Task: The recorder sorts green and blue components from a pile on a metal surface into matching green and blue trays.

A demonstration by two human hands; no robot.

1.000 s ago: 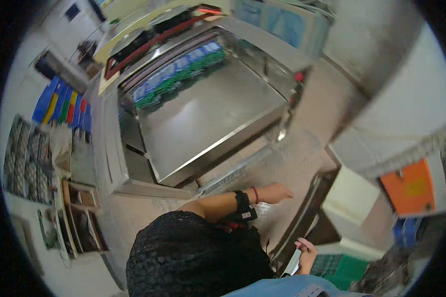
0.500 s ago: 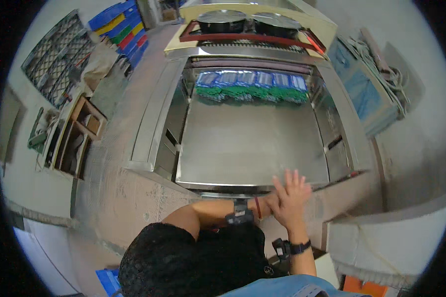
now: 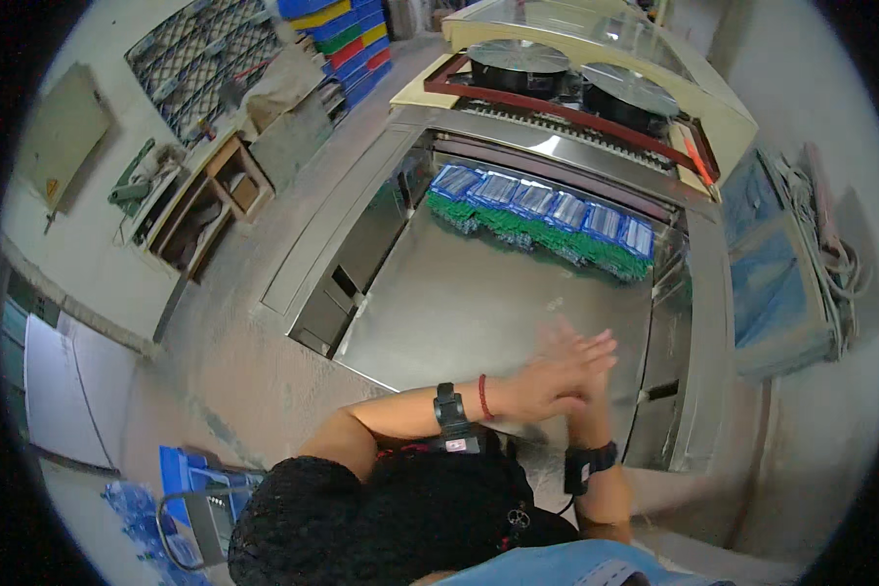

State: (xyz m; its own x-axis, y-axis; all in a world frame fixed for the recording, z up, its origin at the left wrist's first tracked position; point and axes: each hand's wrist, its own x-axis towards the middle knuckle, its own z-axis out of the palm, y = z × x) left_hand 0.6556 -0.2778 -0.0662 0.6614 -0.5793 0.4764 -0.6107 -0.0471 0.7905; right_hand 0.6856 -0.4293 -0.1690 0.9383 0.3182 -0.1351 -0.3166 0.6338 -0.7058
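My left hand (image 3: 545, 386) reaches in from the left and lies across my right hand (image 3: 588, 418). Its fingers are stretched out to the right, and nothing is in it. Behind it, my right hand points up from the lower right, largely covered; its fingertips look straight but smeared. The two hands touch each other above the near end of a stainless steel tray (image 3: 459, 313). At the tray's far end lies a row of flat blue-and-clear packs (image 3: 529, 198), with green bundled ends (image 3: 532, 234) facing me. Neither hand touches the packs.
Two round dark pans with shiny lids (image 3: 520, 56) stand in a red-brown frame (image 3: 596, 115) beyond the tray. A blue-wrapped panel with coiled hoses (image 3: 781, 264) leans at right. Stacked coloured crates (image 3: 347, 39) and a wooden shelf unit (image 3: 227, 186) stand at left.
My left hand has come up over the right one, its fingers now stretched across it. The right hand was spread in plain sight before. The whole view has tilted and swung left.
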